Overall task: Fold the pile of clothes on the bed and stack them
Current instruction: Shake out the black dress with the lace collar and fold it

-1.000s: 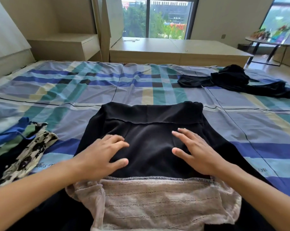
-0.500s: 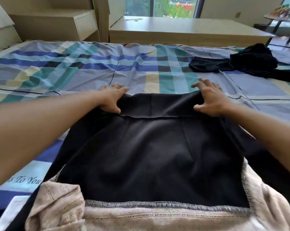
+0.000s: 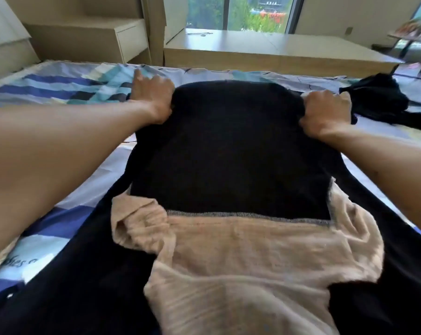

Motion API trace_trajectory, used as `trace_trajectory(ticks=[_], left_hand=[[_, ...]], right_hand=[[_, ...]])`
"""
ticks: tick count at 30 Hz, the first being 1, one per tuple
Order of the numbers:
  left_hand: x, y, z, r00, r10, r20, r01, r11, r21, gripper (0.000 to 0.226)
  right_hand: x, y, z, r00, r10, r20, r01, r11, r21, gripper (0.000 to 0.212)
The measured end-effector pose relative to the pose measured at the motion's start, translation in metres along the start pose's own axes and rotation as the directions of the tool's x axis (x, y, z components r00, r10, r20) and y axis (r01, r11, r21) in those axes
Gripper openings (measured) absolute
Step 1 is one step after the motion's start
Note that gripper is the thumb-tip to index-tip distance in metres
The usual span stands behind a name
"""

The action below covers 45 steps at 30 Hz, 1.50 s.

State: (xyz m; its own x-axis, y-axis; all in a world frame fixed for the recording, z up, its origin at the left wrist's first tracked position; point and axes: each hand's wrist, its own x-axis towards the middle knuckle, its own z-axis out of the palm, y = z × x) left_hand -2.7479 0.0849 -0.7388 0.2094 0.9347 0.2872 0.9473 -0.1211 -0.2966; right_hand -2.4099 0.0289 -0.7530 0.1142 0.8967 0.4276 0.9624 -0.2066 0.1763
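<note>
The black garment [image 3: 228, 153] lies in the middle of the bed [image 3: 59, 85], which has a plaid cover in blue, teal and white. The garment's far edge is raised slightly off the cover.

The left hand [image 3: 153, 97] grips the far left corner of the black garment, with its fingers curled round the fabric. The right hand [image 3: 325, 114] grips the far right corner in the same way. The 2 hands are well apart, 1 at each end of the far edge, and both arms are stretched forward.

The near hem of the black garment shows a line of grey stitching. This hem lies on top of a beige knit garment [image 3: 240, 262], which spreads toward the near edge of the view. More black fabric lies on both sides of the beige knit garment; whether it belongs to the same black garment cannot be told.

A second heap of black clothes [image 3: 383, 102] lies unfolded on the bed to the far right, just beside the right hand.

A low wooden platform [image 3: 265, 49] and a cabinet [image 3: 129, 39] stand beyond the bed, below a window [image 3: 240, 13].
</note>
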Motion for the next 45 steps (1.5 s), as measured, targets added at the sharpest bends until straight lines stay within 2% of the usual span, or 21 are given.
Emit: trace_trajectory(ticks=[2,7,10,12,13,15,16,18,19,20,22,24,25,26,28,30,33,36,38,41,45], left_hand=[[0.001,-0.011,-0.027,0.993,0.034,-0.115,-0.029,0.998,0.051,0.022],[-0.042,-0.034,-0.079,0.941,0.288,-0.18,-0.263,0.953,0.147,0.022],[-0.095,-0.04,-0.099,0.917,0.356,-0.178,-0.364,0.931,-0.013,0.018],[-0.137,-0.04,-0.101,0.905,0.411,-0.11,-0.423,0.897,-0.125,0.016],[-0.159,-0.039,-0.095,0.886,0.459,-0.074,-0.464,0.876,-0.129,0.016],[-0.205,-0.033,-0.08,0.837,0.544,0.057,-0.537,0.837,-0.104,0.024],[-0.225,-0.03,-0.071,0.793,0.586,0.167,-0.577,0.81,-0.106,0.034],[-0.255,-0.023,-0.056,0.677,0.61,0.412,-0.599,0.782,-0.173,0.056],[-0.263,-0.02,-0.053,0.638,0.588,0.498,-0.555,0.799,-0.233,0.061],[-0.267,-0.018,-0.054,0.62,0.563,0.547,-0.486,0.822,-0.296,0.061],[-0.26,-0.015,-0.054,0.663,0.524,0.535,-0.354,0.849,-0.393,0.055],[-0.246,-0.01,-0.054,0.765,0.487,0.421,-0.306,0.85,-0.428,0.044],[-0.239,-0.006,-0.055,0.811,0.468,0.351,-0.312,0.854,-0.416,0.04],[-0.23,0.001,-0.054,0.846,0.455,0.28,-0.328,0.856,-0.399,0.035],[-0.216,0.019,-0.052,0.88,0.445,0.165,-0.36,0.852,-0.38,0.03],[-0.204,0.042,-0.044,0.903,0.421,0.09,-0.36,0.854,-0.375,0.046],[-0.201,0.061,-0.013,0.942,0.306,0.134,-0.24,0.899,-0.366,0.082],[-0.215,0.051,0.035,0.95,0.198,0.241,-0.088,0.911,-0.403,0.11],[-0.224,0.04,0.06,0.958,0.166,0.235,-0.047,0.897,-0.44,0.117],[-0.227,0.034,0.073,0.967,0.133,0.217,-0.011,0.873,-0.488,0.114],[-0.224,0.039,0.066,0.95,0.143,0.276,0.006,0.879,-0.477,0.123]], right_hand=[[0.007,0.005,-0.022,0.999,0.019,-0.043,-0.021,0.999,-0.031,0.016],[-0.023,0.029,-0.074,0.989,-0.125,-0.084,0.127,0.992,0.012,0.022],[-0.074,0.049,-0.094,0.955,-0.234,-0.183,0.253,0.963,0.089,0.03],[-0.113,0.061,-0.096,0.943,-0.293,-0.158,0.32,0.928,0.188,0.031],[-0.134,0.066,-0.09,0.944,-0.316,-0.096,0.33,0.914,0.235,0.032],[-0.179,0.074,-0.079,0.923,-0.36,0.138,0.315,0.911,0.266,0.035],[-0.2,0.075,-0.071,0.875,-0.385,0.293,0.328,0.918,0.224,0.036],[-0.234,0.077,-0.057,0.718,-0.388,0.578,0.373,0.915,0.151,0.043],[-0.243,0.078,-0.053,0.649,-0.369,0.666,0.355,0.92,0.163,0.044],[-0.247,0.079,-0.054,0.613,-0.358,0.704,0.311,0.929,0.201,0.043],[-0.241,0.082,-0.067,0.611,-0.326,0.722,0.166,0.944,0.286,0.033],[-0.225,0.083,-0.079,0.665,-0.261,0.7,0.075,0.956,0.285,0.044],[-0.218,0.08,-0.085,0.719,-0.223,0.659,0.055,0.963,0.265,0.053],[-0.21,0.075,-0.09,0.786,-0.197,0.586,0.044,0.963,0.265,0.058],[-0.196,0.054,-0.097,0.9,-0.184,0.396,0.045,0.942,0.333,0.052],[-0.185,0.024,-0.095,0.945,-0.207,0.252,0.085,0.902,0.424,0.046],[-0.177,-0.013,-0.068,0.92,-0.282,0.274,0.108,0.851,0.514,0.066],[-0.189,-0.013,-0.014,0.842,-0.279,0.462,0.034,0.882,0.471,0.081],[-0.2,0.008,0.02,0.841,-0.208,0.499,-0.003,0.921,0.389,0.091],[-0.205,0.037,0.04,0.869,-0.053,0.492,-0.112,0.948,0.299,0.085],[-0.206,0.064,0.043,0.827,0.173,0.535,-0.303,0.939,0.165,0.097]])
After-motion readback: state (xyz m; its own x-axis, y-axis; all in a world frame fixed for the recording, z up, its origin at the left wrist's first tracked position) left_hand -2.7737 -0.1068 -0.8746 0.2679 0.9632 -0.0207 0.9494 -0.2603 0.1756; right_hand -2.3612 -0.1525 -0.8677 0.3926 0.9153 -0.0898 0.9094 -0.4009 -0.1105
